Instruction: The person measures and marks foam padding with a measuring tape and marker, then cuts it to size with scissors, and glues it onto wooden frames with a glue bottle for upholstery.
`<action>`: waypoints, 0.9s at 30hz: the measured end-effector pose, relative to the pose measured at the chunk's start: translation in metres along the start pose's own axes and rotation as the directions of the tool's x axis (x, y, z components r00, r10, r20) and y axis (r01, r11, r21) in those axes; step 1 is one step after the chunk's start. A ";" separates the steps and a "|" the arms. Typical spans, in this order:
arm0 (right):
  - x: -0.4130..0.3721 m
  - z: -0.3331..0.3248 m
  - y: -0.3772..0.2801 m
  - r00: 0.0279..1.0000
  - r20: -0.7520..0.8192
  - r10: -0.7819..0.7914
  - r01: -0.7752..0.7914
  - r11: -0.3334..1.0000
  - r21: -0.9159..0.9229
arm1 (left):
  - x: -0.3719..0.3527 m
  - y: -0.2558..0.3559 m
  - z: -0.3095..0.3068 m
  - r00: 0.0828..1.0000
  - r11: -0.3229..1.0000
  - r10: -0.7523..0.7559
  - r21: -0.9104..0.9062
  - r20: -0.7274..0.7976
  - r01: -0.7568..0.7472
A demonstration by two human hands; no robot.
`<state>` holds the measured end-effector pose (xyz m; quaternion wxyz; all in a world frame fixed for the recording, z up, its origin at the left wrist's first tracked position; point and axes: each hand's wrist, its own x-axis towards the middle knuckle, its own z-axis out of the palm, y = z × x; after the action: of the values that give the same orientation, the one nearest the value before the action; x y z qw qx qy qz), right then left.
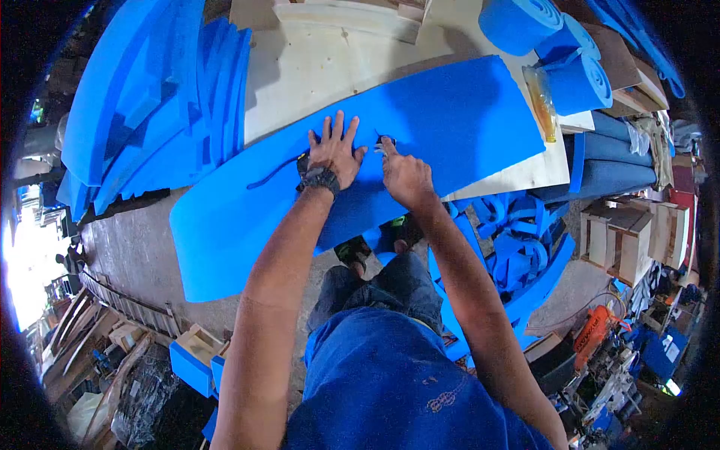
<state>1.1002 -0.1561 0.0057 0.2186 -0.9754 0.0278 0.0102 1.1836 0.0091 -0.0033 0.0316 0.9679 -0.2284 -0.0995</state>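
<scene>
A long blue foam sheet [450, 105] lies across a pale wooden board, its left end hanging past the board's edge. My left hand [335, 154] presses flat on the sheet, fingers spread, with a dark band round the wrist. A dark curved line or strip [274, 176] runs along the foam to the left of that hand. Just to the right, my right hand [405, 174] is closed with the index finger stretched forward. At its fingertips shows a small tool with dark and silvery parts [381, 144], too small to name, touching or close to the foam.
Blue foam pieces [142, 97] stand stacked at the left. Foam rolls [581, 82] and a clear bottle with amber contents [541, 105] sit at the right of the board [315, 67]. Foam offcuts [517, 240] pile below, near wooden boxes [630, 236].
</scene>
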 end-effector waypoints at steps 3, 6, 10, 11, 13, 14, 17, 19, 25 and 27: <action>-0.031 0.008 0.012 1.000 0.000 -0.011 0.011 1.000 -0.003 | 0.003 0.002 -0.004 0.997 1.000 -0.024 0.017 0.067 0.023; -0.067 0.002 0.011 1.000 -0.004 0.028 -0.028 1.000 0.010 | 0.003 0.001 -0.002 0.997 1.000 -0.028 0.012 0.077 0.028; -0.113 0.002 0.018 0.999 -0.001 0.052 -0.052 0.999 0.013 | 0.002 0.000 0.000 0.997 1.000 -0.025 0.021 0.069 0.023; -0.123 0.000 0.019 0.998 0.001 0.062 -0.062 0.998 0.027 | 0.001 0.000 0.000 0.997 1.000 -0.025 0.017 0.070 0.024; -0.141 -0.006 0.016 0.996 0.028 0.089 -0.090 0.996 0.024 | 0.002 0.000 0.000 0.998 1.000 -0.024 0.012 0.065 0.024; -0.151 -0.007 0.017 0.995 0.032 0.094 -0.095 0.995 0.042 | 0.003 0.000 -0.001 0.998 1.000 -0.022 0.011 0.062 0.021; -0.186 -0.007 0.022 0.993 0.052 0.110 -0.114 0.990 0.080 | 0.002 0.001 -0.001 0.998 1.000 -0.015 0.006 0.059 0.015; -0.214 -0.008 0.027 0.991 0.060 0.123 -0.128 0.988 0.081 | 0.001 0.001 -0.002 0.999 1.000 -0.011 0.001 0.053 0.011; -0.330 -0.010 0.069 0.963 0.244 0.112 -0.154 0.974 0.164 | -0.001 -0.001 -0.001 1.000 1.000 0.012 -0.005 0.006 -0.012; -0.314 -0.018 0.063 0.971 0.177 0.159 -0.205 0.935 0.290 | -0.003 -0.001 -0.003 1.000 1.000 0.017 -0.014 0.009 -0.016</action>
<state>0.7834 -0.2046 0.0052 0.3666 -0.9193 0.1028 0.0998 1.1827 0.0116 0.0003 0.0384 0.9653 -0.2358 -0.1054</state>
